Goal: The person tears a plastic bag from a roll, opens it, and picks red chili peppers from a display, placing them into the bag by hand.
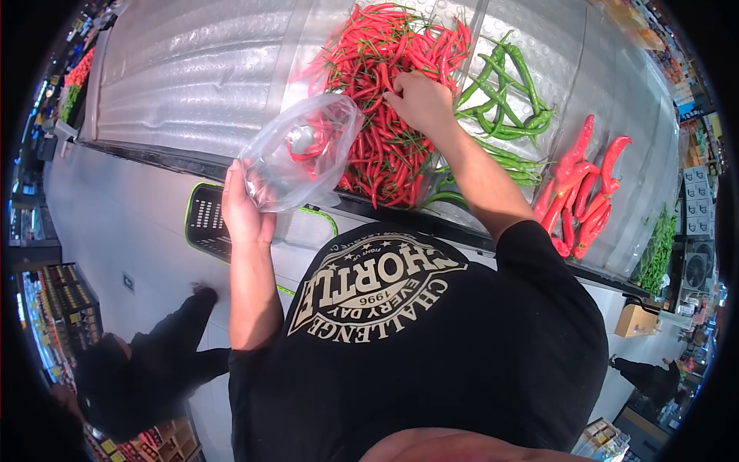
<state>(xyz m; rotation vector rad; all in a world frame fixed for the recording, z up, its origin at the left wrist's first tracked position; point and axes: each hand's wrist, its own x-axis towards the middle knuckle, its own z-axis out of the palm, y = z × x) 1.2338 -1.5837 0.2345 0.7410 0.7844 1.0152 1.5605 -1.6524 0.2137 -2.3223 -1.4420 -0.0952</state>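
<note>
Through the head view, I have the left hand (248, 208) clamped on the rim of a clear bag (281, 173), seemingly to keep its mouth spread beside the red chillies (389, 154) heaped under the right hand (422, 102). The right hand's fingers dip into that heap, so I cannot tell whether they grip anything; green chillies (504, 96) lie just right of it on the worktop (185, 85), apparently grouped by kind.

Slim, glossy red chilies (387, 163) with green stems lie in a tangled heap on the desk (192, 73) – 1 clear plastic bag (279, 163) gapes beside them, crumpled, red showing through.
</note>
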